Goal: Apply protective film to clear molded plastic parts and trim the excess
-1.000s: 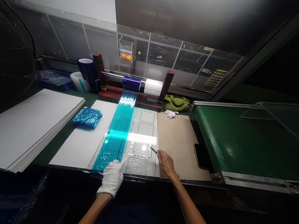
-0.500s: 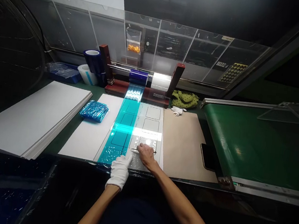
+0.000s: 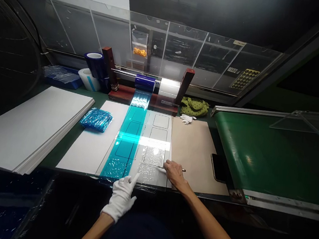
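My left hand (image 3: 121,196) wears a white glove and is open, with the index finger stretched out at the front edge of the clear film (image 3: 148,172). My bare right hand (image 3: 174,172) is closed around a slim pen-shaped tool (image 3: 183,170), whose thin end points left over the clear film. Whether that end touches the film I cannot tell. To the left runs a strip of blue film (image 3: 126,140), drawn from the blue film roll (image 3: 145,83). Black rounded outlines show under both films. A white roll (image 3: 169,88) sits beside the blue one on a wooden stand (image 3: 116,94).
At left lie a stack of white sheets (image 3: 31,123) and a blue film-wrapped bundle (image 3: 97,119). Brown paper (image 3: 192,150), a phone (image 3: 218,167), a white glove (image 3: 188,119) and a green pouch (image 3: 194,107) are at right, beside a green conveyor belt (image 3: 274,157).
My right hand has moved right with the pen-shaped tool, across the clear film. My left hand has shifted slightly down and left, and its index finger now shows stretched out.
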Tool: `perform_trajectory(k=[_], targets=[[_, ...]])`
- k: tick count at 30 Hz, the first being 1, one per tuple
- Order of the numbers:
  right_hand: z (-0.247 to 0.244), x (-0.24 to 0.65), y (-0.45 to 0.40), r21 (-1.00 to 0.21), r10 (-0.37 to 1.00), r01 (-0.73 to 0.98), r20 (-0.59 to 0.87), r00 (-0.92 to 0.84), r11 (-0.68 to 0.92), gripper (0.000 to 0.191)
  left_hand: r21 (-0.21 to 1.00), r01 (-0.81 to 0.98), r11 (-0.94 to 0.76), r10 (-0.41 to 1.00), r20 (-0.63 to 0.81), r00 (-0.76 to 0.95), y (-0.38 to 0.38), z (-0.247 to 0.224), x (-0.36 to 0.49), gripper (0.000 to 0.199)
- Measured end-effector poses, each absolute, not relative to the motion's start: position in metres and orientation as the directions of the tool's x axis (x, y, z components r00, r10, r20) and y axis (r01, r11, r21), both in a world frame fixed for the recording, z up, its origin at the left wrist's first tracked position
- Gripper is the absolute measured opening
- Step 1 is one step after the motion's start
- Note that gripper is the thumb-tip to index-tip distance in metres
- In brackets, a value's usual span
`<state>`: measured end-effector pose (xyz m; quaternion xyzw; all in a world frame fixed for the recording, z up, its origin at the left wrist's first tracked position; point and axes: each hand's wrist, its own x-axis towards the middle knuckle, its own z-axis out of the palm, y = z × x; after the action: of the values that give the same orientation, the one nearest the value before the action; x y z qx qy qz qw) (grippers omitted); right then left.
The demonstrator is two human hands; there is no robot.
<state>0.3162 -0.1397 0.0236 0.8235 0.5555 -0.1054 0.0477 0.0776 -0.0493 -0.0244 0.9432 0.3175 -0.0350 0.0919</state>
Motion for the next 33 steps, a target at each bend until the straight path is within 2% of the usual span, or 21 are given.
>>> perform_trajectory(k=[7,12,14,19,25,29,33], targets=[[0.021,0.322,-0.151,-0.038,0.884,0.905,-0.236,0.403,-0.423,0.024,0.160,0.482,-0.861,0.477,-0.071,0.876,-0.048,-0.038,0.079,0.068],[0.020,0.324,-0.151,-0.059,0.878,0.896,-0.236,0.415,-0.439,0.023,0.172,0.413,-0.894,0.417,-0.019,0.909,-0.047,-0.044,0.087,0.044],[0.019,0.325,-0.153,-0.072,0.879,0.894,-0.232,0.417,-0.443,0.022,0.176,0.395,-0.902,0.403,0.010,0.915,-0.046,-0.043,0.089,0.041],[0.022,0.328,-0.155,-0.112,0.882,0.886,-0.214,0.421,-0.450,0.022,0.171,0.356,-0.919,0.378,0.119,0.918,-0.044,-0.040,0.089,0.043],[0.026,0.331,-0.154,-0.149,0.887,0.879,-0.171,0.428,-0.453,0.022,0.108,0.370,-0.923,0.386,0.276,0.880,-0.064,-0.055,0.078,0.052],[0.022,0.328,-0.149,-0.169,0.910,0.898,-0.171,0.378,-0.405,0.022,0.032,0.437,-0.899,0.411,0.409,0.815,-0.083,-0.068,0.068,0.053],[0.016,0.319,-0.136,-0.179,0.941,0.930,-0.168,0.292,-0.321,0.023,-0.017,0.449,-0.893,0.378,0.511,0.772,-0.086,-0.071,0.066,0.062]])
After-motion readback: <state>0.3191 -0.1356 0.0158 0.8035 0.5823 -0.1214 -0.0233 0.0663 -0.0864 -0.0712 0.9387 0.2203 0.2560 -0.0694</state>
